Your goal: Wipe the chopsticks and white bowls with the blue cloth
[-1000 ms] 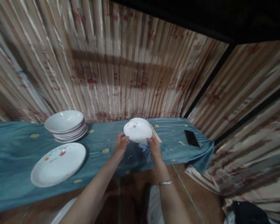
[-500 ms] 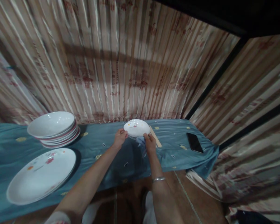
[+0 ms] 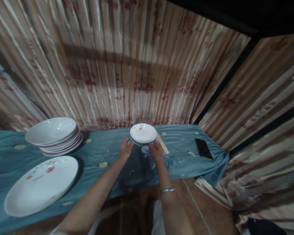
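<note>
A small white plate (image 3: pixel 143 132) with a floral pattern sits on other small plates, whose darker rims show beneath it. At its left edge is my left hand (image 3: pixel 126 149), open, with thumb and fingers apart. My right hand (image 3: pixel 157 151) is by the lower right edge, its thumb and fingertips close to the rim. A pale blue-grey cloth (image 3: pixel 147 152) hangs from under that hand, which seems closed on it; the part in the palm is hidden. Beside the plates, right of them, lie light wooden chopsticks (image 3: pixel 163 143).
Stacked white bowls and plates (image 3: pixel 55 133) stand at the left on the teal tablecloth (image 3: pixel 117 179). Large floral oval plates (image 3: pixel 41 186) lie in front of them. A black phone (image 3: pixel 203 149) rests near the right end. A pleated curtain (image 3: pixel 127 65) hangs behind.
The small plate has levelled out onto the ones below it. My left hand has come off its rim and opened. The cloth hangs lower beside my right hand.
</note>
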Motion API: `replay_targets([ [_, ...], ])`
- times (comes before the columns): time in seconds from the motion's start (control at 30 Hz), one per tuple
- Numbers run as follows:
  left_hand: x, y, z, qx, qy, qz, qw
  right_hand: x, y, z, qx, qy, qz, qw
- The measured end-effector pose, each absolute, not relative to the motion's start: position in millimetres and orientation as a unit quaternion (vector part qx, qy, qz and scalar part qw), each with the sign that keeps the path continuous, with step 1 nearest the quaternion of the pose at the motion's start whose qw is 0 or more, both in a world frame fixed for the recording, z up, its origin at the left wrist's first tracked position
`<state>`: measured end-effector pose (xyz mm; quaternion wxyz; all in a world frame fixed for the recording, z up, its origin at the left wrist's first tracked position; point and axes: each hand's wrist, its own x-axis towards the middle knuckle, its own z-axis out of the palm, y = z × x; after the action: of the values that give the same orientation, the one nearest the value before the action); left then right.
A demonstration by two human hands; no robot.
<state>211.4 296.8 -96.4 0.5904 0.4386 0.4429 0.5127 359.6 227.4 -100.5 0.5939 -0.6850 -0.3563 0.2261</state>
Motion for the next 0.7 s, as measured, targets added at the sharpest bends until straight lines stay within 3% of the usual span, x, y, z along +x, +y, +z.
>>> replay_targets([
  [0.3,98,170,-98,0.459,0.464,0.54,0.532,316,213,-77,-0.714,-0.499,0.154,0.466],
  [0.47,3,128,-80,0.474,0.545,0.569,0.393,228,204,-79,-0.629,-0.632,0.234,0.388],
  [0.6,-65,128,-73,0.495,0.633,0.566,0.184,162,188,-79,-0.562,-0.703,0.294,0.323],
  [0.7,-97,142,-80,0.429,0.694,0.551,0.177,131,182,-77,-0.559,-0.701,0.333,0.293],
])
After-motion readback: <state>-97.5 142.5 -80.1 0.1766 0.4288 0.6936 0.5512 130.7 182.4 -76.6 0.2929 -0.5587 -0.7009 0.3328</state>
